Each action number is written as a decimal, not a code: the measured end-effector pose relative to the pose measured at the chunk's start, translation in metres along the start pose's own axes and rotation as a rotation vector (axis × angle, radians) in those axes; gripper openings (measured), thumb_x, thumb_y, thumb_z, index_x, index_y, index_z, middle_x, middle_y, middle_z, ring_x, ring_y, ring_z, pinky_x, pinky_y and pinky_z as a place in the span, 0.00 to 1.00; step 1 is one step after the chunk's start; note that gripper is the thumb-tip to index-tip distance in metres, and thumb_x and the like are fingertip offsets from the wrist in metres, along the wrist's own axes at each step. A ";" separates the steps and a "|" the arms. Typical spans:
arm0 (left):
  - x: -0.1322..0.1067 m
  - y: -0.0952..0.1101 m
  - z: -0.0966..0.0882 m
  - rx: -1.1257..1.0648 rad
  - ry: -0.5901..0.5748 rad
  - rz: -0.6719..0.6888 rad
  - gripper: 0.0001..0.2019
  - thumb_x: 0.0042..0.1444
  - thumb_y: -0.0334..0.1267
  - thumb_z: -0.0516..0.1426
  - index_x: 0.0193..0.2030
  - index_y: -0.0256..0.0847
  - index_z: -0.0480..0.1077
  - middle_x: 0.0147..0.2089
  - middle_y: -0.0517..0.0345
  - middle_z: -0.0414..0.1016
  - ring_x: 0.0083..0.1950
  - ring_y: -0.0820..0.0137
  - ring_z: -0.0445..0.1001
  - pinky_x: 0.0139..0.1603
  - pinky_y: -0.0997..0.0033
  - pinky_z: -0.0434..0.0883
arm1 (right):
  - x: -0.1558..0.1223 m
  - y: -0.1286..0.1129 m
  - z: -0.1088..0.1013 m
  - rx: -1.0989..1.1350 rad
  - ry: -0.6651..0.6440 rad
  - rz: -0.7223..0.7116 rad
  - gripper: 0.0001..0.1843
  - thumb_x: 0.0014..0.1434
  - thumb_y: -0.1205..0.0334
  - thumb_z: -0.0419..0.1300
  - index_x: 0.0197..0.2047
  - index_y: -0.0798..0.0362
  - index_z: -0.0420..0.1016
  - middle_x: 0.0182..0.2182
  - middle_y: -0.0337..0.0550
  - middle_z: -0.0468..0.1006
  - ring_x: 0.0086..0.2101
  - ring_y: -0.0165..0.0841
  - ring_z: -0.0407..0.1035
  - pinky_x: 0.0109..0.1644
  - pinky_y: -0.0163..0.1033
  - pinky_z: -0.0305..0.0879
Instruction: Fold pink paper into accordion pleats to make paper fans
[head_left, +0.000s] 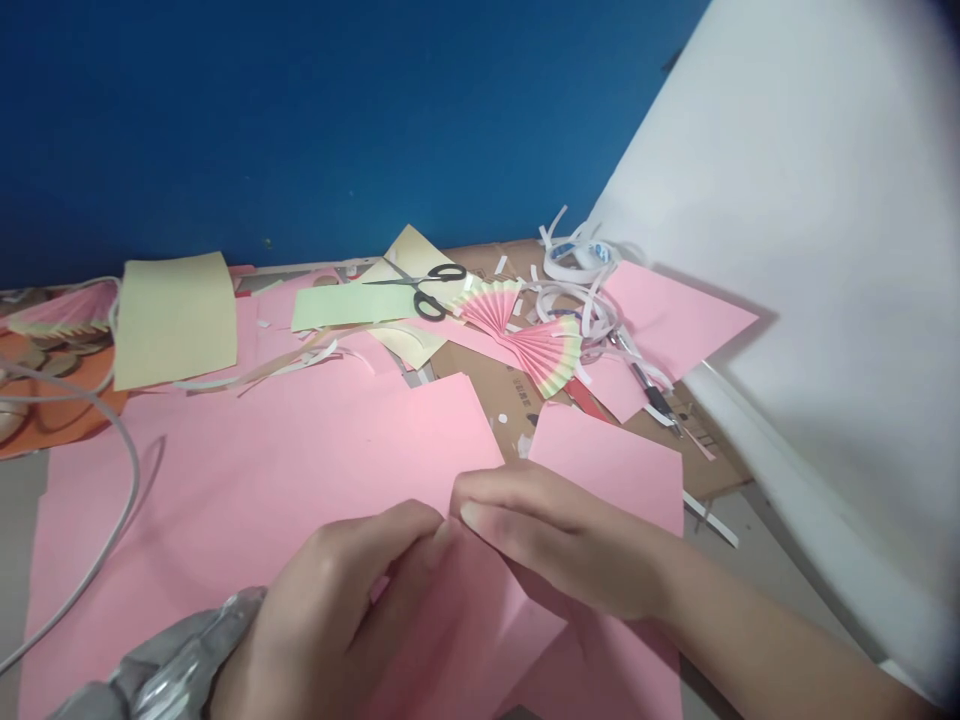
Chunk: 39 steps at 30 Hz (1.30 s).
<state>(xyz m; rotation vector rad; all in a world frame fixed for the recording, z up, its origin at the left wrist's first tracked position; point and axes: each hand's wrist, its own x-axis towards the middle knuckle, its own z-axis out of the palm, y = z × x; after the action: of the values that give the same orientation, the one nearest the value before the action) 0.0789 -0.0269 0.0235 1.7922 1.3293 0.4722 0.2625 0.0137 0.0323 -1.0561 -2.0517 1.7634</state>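
Both the left hand [341, 590] and the right hand [577, 540] held a piece of pink paper [472, 600], close in front of the person. The fingers were pinched tight, and the fingertips of the two hands were almost touching. The hands hid some of the paper, so I cannot tell its full shape. A shiny gray sleeve [184, 655] showed at the left wrist.

Big pink sheets [247, 480] lay under the left hand, and a smaller pink sheet [615, 460] lay by the right hand. Farther back, black-handled scissors [430, 307] lay open across a green strip [349, 306]. Just to their right was a pink paper bow [547, 350], folded like a fan, with pale green and yellow ends. Near it were curly white strips [596, 315] and a pen [651, 392]. Brown cardboard [480, 375] was under some of these. On the left, a yellow sheet [176, 325] lay near a thin gray cord [112, 540].
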 end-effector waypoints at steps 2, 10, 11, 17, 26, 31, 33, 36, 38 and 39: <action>0.003 -0.003 -0.002 -0.033 -0.123 -0.045 0.17 0.62 0.43 0.44 0.24 0.41 0.61 0.22 0.66 0.62 0.24 0.75 0.59 0.24 0.78 0.60 | 0.003 -0.001 0.000 -0.009 0.010 0.091 0.14 0.62 0.61 0.47 0.25 0.53 0.55 0.21 0.31 0.56 0.22 0.24 0.52 0.25 0.30 0.48; 0.004 -0.012 0.001 -0.245 -0.122 -0.104 0.14 0.61 0.43 0.44 0.27 0.41 0.60 0.25 0.64 0.62 0.28 0.73 0.60 0.27 0.77 0.62 | 0.004 0.008 -0.002 0.052 0.107 0.034 0.14 0.63 0.60 0.48 0.25 0.53 0.55 0.23 0.32 0.56 0.25 0.25 0.51 0.27 0.30 0.48; 0.004 -0.012 0.001 -0.233 -0.121 -0.119 0.14 0.61 0.42 0.44 0.26 0.41 0.59 0.25 0.64 0.61 0.28 0.73 0.60 0.27 0.77 0.62 | 0.004 0.009 -0.003 0.055 0.122 0.033 0.14 0.63 0.60 0.48 0.25 0.53 0.55 0.24 0.32 0.55 0.25 0.25 0.51 0.27 0.31 0.48; 0.008 -0.009 0.000 -0.144 -0.169 -0.173 0.13 0.62 0.40 0.42 0.28 0.41 0.59 0.28 0.64 0.64 0.31 0.73 0.62 0.33 0.75 0.63 | 0.004 0.010 -0.005 0.033 0.106 0.081 0.17 0.64 0.59 0.46 0.24 0.53 0.51 0.23 0.32 0.52 0.25 0.26 0.50 0.28 0.33 0.47; 0.013 -0.011 -0.001 -0.172 -0.201 -0.187 0.14 0.62 0.43 0.43 0.27 0.41 0.56 0.27 0.66 0.57 0.30 0.74 0.56 0.31 0.76 0.60 | 0.006 0.011 -0.003 -0.069 0.130 0.121 0.20 0.65 0.52 0.44 0.24 0.52 0.50 0.23 0.32 0.52 0.25 0.26 0.50 0.28 0.33 0.47; 0.015 -0.015 -0.008 -0.233 -0.240 -0.211 0.16 0.62 0.45 0.43 0.24 0.42 0.53 0.26 0.66 0.52 0.28 0.75 0.53 0.28 0.77 0.58 | 0.004 0.011 -0.007 -0.131 0.223 0.103 0.20 0.66 0.51 0.42 0.24 0.52 0.48 0.22 0.33 0.51 0.24 0.27 0.49 0.28 0.34 0.46; 0.017 -0.016 -0.010 -0.228 -0.246 -0.195 0.17 0.62 0.45 0.43 0.24 0.41 0.53 0.25 0.66 0.52 0.28 0.75 0.54 0.28 0.77 0.59 | 0.004 0.011 -0.010 -0.148 0.242 0.095 0.21 0.66 0.51 0.42 0.24 0.52 0.48 0.22 0.33 0.51 0.25 0.27 0.49 0.28 0.35 0.46; 0.018 -0.015 -0.011 -0.212 -0.217 -0.154 0.17 0.61 0.44 0.44 0.24 0.41 0.60 0.25 0.64 0.59 0.28 0.74 0.59 0.29 0.77 0.62 | 0.004 0.012 -0.013 -0.134 0.245 0.080 0.20 0.66 0.53 0.41 0.24 0.52 0.49 0.23 0.33 0.52 0.25 0.27 0.50 0.29 0.35 0.48; 0.017 -0.012 -0.010 -0.198 -0.152 -0.140 0.17 0.59 0.43 0.46 0.23 0.41 0.65 0.24 0.63 0.63 0.27 0.73 0.61 0.27 0.76 0.64 | 0.005 0.013 -0.013 -0.111 0.203 0.070 0.20 0.65 0.53 0.42 0.24 0.53 0.52 0.23 0.33 0.53 0.26 0.27 0.52 0.30 0.35 0.49; 0.017 -0.011 -0.010 -0.190 -0.117 -0.142 0.17 0.58 0.43 0.47 0.22 0.41 0.66 0.23 0.63 0.63 0.26 0.73 0.61 0.25 0.76 0.64 | 0.005 0.013 -0.013 -0.104 0.179 0.073 0.20 0.65 0.52 0.44 0.24 0.53 0.53 0.23 0.33 0.54 0.26 0.27 0.52 0.30 0.35 0.49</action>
<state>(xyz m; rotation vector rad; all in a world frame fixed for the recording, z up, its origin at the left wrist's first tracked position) 0.0711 -0.0062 0.0178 1.5358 1.2762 0.3961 0.2717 0.0271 0.0221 -1.2841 -2.0370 1.5457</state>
